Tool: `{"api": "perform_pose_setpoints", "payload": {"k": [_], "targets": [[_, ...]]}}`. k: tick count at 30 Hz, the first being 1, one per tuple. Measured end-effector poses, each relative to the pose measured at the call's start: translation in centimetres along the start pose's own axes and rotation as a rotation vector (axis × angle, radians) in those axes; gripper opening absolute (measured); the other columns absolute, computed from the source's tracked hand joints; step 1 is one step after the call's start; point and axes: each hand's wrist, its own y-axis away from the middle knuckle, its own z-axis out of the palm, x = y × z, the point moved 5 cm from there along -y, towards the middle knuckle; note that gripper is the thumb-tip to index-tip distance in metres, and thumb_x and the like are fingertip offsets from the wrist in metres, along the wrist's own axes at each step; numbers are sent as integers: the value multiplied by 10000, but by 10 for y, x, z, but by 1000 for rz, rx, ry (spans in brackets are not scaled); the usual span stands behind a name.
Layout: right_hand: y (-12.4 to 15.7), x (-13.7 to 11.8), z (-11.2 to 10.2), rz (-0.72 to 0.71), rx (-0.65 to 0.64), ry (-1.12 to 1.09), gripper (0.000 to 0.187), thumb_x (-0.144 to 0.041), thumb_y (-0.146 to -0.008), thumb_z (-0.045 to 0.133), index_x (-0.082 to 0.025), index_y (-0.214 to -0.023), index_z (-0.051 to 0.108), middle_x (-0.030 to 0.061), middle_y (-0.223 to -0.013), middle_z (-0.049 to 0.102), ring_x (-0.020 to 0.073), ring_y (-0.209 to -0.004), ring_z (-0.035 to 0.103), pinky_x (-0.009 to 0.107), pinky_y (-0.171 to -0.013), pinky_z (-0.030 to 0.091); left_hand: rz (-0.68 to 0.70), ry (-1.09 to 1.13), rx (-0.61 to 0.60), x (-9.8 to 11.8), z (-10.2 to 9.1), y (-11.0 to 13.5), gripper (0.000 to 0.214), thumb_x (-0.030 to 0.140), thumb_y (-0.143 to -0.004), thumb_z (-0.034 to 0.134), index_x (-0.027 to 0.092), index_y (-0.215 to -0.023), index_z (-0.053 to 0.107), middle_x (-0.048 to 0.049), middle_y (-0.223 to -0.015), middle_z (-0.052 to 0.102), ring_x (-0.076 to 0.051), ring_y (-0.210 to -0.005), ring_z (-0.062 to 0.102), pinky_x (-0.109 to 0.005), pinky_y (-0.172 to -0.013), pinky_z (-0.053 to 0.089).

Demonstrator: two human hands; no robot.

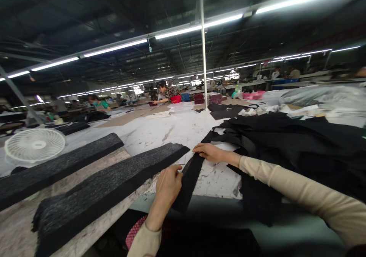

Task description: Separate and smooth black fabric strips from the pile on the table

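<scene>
A long black fabric strip runs from the table top down over its front edge. My left hand is closed at the strip's left edge, thumb and fingers pinching it. Farther up, the fingers of my right hand press together on the strip's far end. Left of my hands lies a dark grey speckled fabric piece with a black border along its near side. A second speckled piece lies beyond it, roughly parallel.
A heap of black fabric covers the table's right side. A white fan stands at left. A thin metal pole rises from the table. Farther back are a pink basin, maroon stacks and a co-worker.
</scene>
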Motion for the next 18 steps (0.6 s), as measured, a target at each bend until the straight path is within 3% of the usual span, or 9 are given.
{"api": "perform_pose_setpoints", "payload": {"k": [3, 9, 13, 18], "targets": [[1, 3, 1, -27, 9, -24, 387, -40, -828, 456, -138, -1145, 656, 129, -1171, 617, 203, -1048, 607, 332, -922, 478, 56, -55, 7, -1, -2, 5, 319, 167, -853, 502, 164, -1129, 662, -89, -1058, 701, -198, -980, 626, -284, -851, 415], [2, 6, 3, -62, 14, -71, 360, -62, -843, 437, -135, -1104, 674, 136, -1168, 619, 192, -1021, 613, 325, -896, 483, 296, -261, 2, 5, 6, 12, 332, 115, -895, 375, 178, -1035, 669, -63, -928, 644, -192, -869, 623, -280, -748, 439], [4, 2, 2, -69, -38, -119, 376, -68, -849, 400, -127, -1095, 678, 136, -1181, 602, 179, -973, 617, 313, -854, 492, 413, -422, 42, 10, 11, 21, 374, 50, -871, 328, 166, -1020, 651, -77, -949, 616, -202, -861, 608, -298, -765, 460], [8, -11, -7, -120, -187, -138, 607, 54, -741, 364, -228, -1210, 624, 64, -1289, 525, 165, -1139, 534, 313, -956, 435, 492, -510, 45, 13, 13, 26, 382, 4, -833, 354, 154, -1025, 648, -85, -979, 617, -230, -893, 600, -340, -813, 483]]}}
